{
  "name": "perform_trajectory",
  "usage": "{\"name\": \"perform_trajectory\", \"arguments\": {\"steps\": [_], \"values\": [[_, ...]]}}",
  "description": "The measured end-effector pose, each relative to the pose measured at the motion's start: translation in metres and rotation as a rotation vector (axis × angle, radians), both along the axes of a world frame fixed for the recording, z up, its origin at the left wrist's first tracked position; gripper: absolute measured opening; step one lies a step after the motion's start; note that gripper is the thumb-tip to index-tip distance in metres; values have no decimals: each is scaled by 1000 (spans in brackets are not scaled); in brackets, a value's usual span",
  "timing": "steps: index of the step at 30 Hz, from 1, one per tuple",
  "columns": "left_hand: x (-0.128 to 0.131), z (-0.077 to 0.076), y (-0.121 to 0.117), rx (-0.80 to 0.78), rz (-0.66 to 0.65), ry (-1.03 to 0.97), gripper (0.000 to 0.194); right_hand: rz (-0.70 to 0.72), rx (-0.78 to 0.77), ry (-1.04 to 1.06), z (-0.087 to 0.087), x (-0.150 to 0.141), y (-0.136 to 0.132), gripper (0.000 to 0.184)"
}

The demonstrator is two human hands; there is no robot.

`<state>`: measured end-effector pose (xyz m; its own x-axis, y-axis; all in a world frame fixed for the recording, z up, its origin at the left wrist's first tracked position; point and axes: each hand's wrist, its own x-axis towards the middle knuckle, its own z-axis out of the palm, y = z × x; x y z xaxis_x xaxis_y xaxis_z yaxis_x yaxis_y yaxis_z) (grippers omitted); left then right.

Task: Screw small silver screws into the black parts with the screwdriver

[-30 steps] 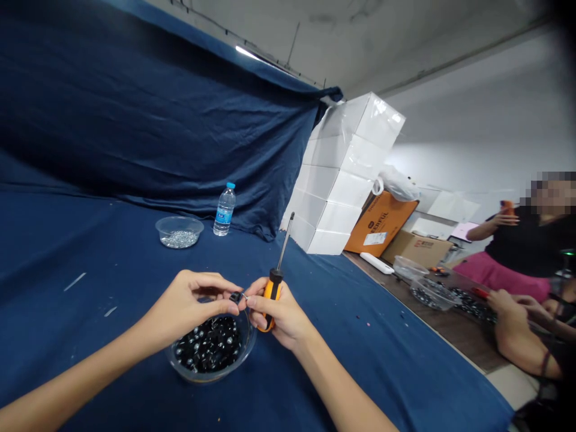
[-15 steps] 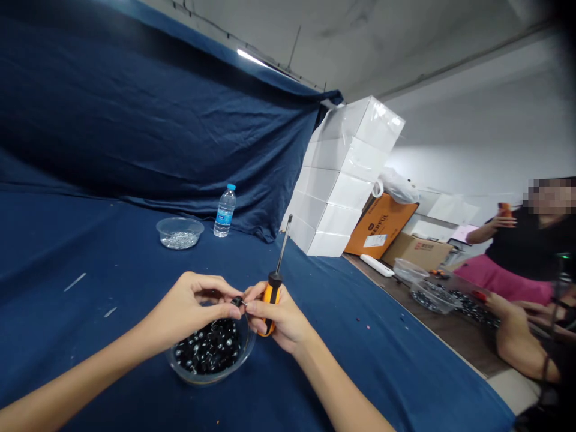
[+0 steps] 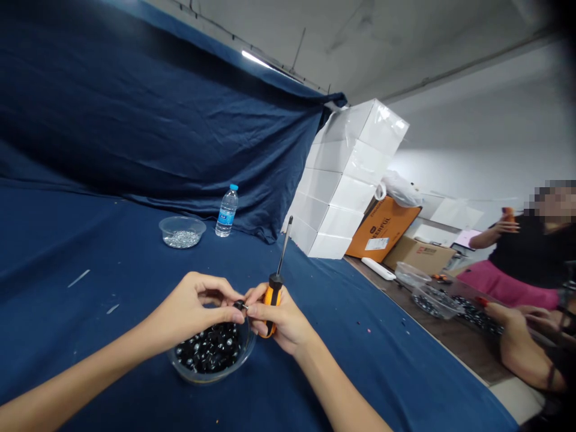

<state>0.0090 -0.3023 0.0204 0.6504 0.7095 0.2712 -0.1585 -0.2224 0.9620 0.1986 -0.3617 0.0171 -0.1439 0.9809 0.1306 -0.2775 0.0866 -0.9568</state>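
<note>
With the small black plastic piece [image 3: 239, 304] and thin silver metal pin [image 3: 245, 307] meeting above the round clear plastic bowl [image 3: 211, 378] of black parts, steady work calls for keeping the piece still and the pin straight in line with it. The left hand's [image 3: 191, 306] thumb and fingers are closed on the piece, while the right hand's [image 3: 290, 321] thumb and forefinger appear pinched at the pin, its other fingers wrapping the orange-and-black screwdriver [image 3: 272, 294], shaft up and slightly tilted.
</note>
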Motion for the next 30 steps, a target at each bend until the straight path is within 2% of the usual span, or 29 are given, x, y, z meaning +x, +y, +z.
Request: {"name": "perform_trajectory", "arguments": {"steps": [6,10,18,30], "values": [[-1,-1,2,-39,-94,-6,21,-2,7,-30,2,0,-1,23],[-3,-3,3,7,-163,5,20,-4,8,-61,4,0,-1,24],[-3,0,-2,51,-126,28,23,-32,23,-120,3,0,-1,23],[-3,3,-6,32,-103,15,26,-68,13,-197,5,-2,-3,28]]}}
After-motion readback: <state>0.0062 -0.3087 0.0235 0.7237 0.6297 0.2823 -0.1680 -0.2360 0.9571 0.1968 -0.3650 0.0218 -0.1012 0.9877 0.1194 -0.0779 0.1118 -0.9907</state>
